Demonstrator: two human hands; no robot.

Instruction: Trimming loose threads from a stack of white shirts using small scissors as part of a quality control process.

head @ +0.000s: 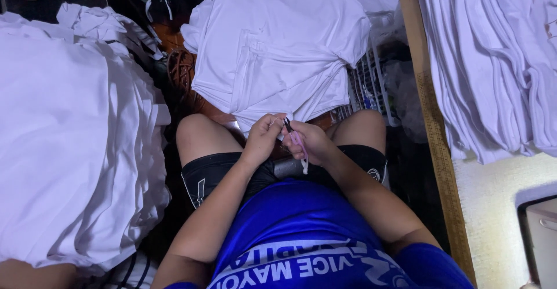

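Observation:
My right hand is closed around a small pink thread clipper with dark tips pointing up. My left hand pinches the lower edge of a white garment on the stack of white shirts in front of my knees. The two hands almost touch, with the clipper tips right between them at the cloth edge. I sit with bare knees, black shorts and a blue shirt.
A tall pile of white cloth fills the left. More white shirts lie on a table with a wooden edge at right. A wire basket with plastic bags stands beside my right knee.

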